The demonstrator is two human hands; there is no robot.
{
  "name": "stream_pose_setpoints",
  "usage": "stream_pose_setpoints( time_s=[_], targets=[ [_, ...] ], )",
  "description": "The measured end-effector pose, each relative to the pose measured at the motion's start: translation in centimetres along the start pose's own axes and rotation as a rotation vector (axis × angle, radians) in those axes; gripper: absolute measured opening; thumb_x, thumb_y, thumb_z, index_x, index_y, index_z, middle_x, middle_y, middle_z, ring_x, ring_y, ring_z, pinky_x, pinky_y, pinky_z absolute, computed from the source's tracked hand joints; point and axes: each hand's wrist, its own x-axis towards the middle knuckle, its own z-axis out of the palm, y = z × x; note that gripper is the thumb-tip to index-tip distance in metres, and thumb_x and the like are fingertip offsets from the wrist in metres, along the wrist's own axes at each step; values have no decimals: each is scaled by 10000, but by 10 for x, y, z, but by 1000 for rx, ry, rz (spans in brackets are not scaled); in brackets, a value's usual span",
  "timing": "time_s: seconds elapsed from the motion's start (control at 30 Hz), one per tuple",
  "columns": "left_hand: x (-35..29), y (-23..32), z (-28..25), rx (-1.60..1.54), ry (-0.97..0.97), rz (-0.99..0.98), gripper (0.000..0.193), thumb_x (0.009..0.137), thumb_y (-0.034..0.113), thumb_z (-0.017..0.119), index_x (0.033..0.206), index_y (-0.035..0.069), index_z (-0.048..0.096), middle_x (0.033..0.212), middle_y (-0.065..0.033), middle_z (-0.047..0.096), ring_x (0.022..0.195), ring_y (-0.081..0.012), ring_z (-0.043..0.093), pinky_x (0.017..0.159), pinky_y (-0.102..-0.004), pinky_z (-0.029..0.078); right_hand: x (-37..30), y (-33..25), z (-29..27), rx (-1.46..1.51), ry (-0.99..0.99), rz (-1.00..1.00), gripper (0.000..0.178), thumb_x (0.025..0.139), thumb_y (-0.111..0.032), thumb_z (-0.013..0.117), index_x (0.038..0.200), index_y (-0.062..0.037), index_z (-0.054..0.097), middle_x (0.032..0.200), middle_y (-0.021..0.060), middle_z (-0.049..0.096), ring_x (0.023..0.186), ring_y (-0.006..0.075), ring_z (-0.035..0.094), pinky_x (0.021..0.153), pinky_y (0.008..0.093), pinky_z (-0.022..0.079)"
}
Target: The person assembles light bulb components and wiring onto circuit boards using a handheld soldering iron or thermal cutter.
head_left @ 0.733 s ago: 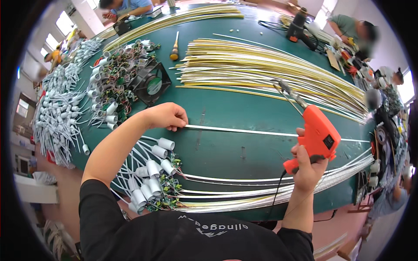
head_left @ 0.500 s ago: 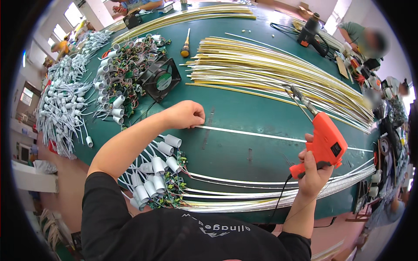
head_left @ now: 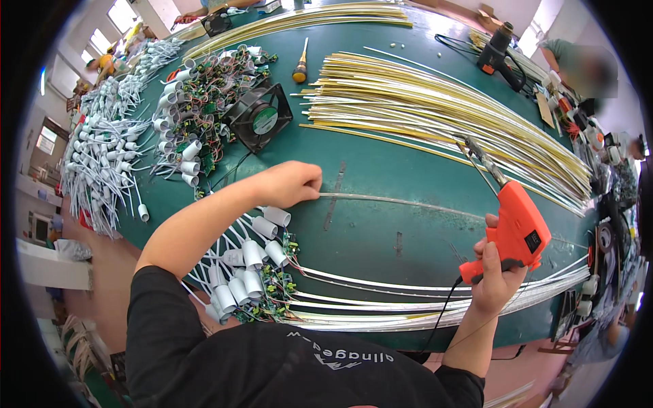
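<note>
My left hand (head_left: pixel 295 183) is closed in a pinch on the near-left end of a long thin strip (head_left: pixel 394 201), which runs rightward across the green table in a slight bow. The strip shows a dull grey side. In my right hand (head_left: pixel 498 275) is an orange-red soldering gun (head_left: pixel 520 221), gripped by its handle. Its metal tip and thin feed tube point up and to the left, above the table and apart from the strip. A black cord (head_left: pixel 445 309) hangs from the handle. Behind the gun, part of the strip is hidden.
White strips (head_left: pixel 381 318) joined to lamp sockets and circuit boards (head_left: pixel 248 289) lie near my body. A black fan (head_left: pixel 260 119), a screwdriver (head_left: pixel 300 68) and a large strip bundle (head_left: pixel 435 109) lie beyond. More sockets (head_left: pixel 102 160) fill the left. A heat gun (head_left: pixel 495 51) stands far right, near another person.
The strip has turned from its bright white face to a duller grey side and bows slightly more. Both hands keep their grips, and the whole view has shifted a little.
</note>
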Motion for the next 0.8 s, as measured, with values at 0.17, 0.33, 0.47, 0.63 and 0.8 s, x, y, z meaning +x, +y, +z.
stream_pose_setpoints(
  time_s=[0.17, 0.33, 0.47, 0.63, 0.8],
  targets=[
    [31, 12, -1, -630, 36, -239, 110, 843, 110, 675, 861, 38, 594, 748, -2, 589, 632, -78, 536, 563, -243, 442, -3, -2, 3, -12, 0, 13, 478, 833, -64, 642, 1273, 42, 488, 1127, 182, 630, 759, 125, 605, 721, 271, 502],
    [45, 20, 15, -194, 162, -174, 137, 822, 141, 692, 834, 34, 608, 756, -52, 616, 683, -146, 576, 616, -302, 471, -1, 1, 1, 7, 5, 37, 506, 814, -51, 654, 1283, 40, 488, 1126, 185, 636, 770, 138, 621, 774, 296, 518],
    [44, 18, 8, -46, 164, -200, 197, 800, 221, 713, 839, 50, 624, 790, -105, 644, 751, -252, 609, 688, -366, 487, 2, 3, 4, -16, -7, 19, 475, 837, -71, 637, 1273, 45, 488, 1136, 184, 626, 764, 126, 599, 712, 264, 493],
    [48, 21, -2, 184, 38, -258, 328, 770, 386, 720, 838, 75, 639, 855, -122, 663, 867, -319, 637, 722, -417, 499, -1, 11, -2, -20, -4, 37, 459, 875, -40, 590, 1304, 42, 449, 1177, 180, 606, 767, 92, 566, 663, 218, 457],
    [25, 27, 6, 195, 128, -166, 332, 786, 378, 710, 860, 70, 611, 868, -133, 654, 864, -333, 624, 721, -436, 488, -5, 11, -2, 4, -46, 36, 467, 891, -46, 570, 1323, 57, 423, 1199, 181, 589, 746, 82, 542, 652, 210, 440]
  ],
)
